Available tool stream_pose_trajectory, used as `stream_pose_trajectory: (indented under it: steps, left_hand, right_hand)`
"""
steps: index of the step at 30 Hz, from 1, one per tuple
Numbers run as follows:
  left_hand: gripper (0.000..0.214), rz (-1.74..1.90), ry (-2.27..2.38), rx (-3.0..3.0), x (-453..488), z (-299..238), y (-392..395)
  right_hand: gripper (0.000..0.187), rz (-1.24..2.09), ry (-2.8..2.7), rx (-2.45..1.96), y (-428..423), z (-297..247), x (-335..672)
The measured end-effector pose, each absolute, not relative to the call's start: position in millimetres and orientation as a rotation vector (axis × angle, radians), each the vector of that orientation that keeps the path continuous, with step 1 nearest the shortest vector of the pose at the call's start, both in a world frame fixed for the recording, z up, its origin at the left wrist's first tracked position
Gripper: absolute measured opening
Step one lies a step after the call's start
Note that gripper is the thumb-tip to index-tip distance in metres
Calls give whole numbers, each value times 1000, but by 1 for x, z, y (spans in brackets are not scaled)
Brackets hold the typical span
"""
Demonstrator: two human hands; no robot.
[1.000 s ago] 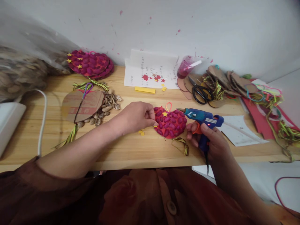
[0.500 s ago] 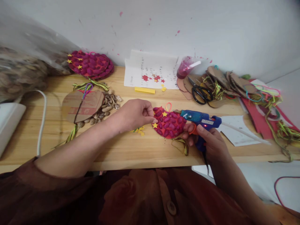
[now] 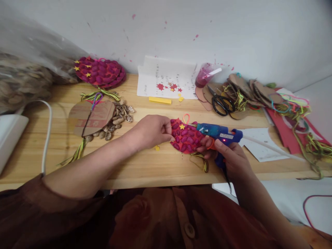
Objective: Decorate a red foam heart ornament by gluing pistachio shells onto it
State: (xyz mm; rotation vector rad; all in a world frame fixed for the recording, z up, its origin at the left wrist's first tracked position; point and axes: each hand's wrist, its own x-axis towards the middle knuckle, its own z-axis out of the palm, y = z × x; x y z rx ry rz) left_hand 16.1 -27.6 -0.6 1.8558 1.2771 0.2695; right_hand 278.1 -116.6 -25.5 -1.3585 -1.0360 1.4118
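Observation:
My right hand (image 3: pixel 234 157) is wrapped round a blue hot glue gun (image 3: pixel 214 130) with an orange trigger and a lit red light; a white glue stick (image 3: pixel 272 148) sticks out of its back. The nozzle lies over the upper part of a round red ornament (image 3: pixel 185 140) covered in magenta-dyed shells, with a yellow star (image 3: pixel 182 127) and an orange hanging loop (image 3: pixel 186 118). At the ornament's left edge, my left hand (image 3: pixel 155 130) is closed in a pinch. Whatever its fingertips hold is too small to make out. Yellow scraps (image 3: pixel 157 148) lie partly hidden beneath that hand.
Finished-looking magenta ornaments (image 3: pixel 103 72) are stacked at the back left, above a cardboard disc (image 3: pixel 90 117) and nutshells (image 3: pixel 121 116). Paper with red stars (image 3: pixel 147 81), a pink-stained cup (image 3: pixel 203 76), black scissors (image 3: pixel 223 105) and cardboard pieces (image 3: pixel 241 84) line the back. A white cable (image 3: pixel 48 138) runs at left.
My left hand has moved slightly down, covering the lower yellow star on the ornament's edge. The glue gun has shifted a little left, its nozzle now further over the ornament.

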Motion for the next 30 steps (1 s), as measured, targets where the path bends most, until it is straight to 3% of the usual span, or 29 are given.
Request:
stream_pose_trajectory:
  steps: [11, 20, 30]
  left_hand:
    - [23, 339, 1234, 1841, 15, -3, -28]
    - [37, 623, 1230, 1873, 5, -2, -17]
    - [33, 822, 1320, 1748, -4, -8, -1]
  right_hand:
    - [28, 1390, -1055, -1383, -119, -28, 280]
    - [31, 1373, -1081, -1413, -120, -32, 280]
    - [36, 1424, -1101, -1372, -118, -32, 282]
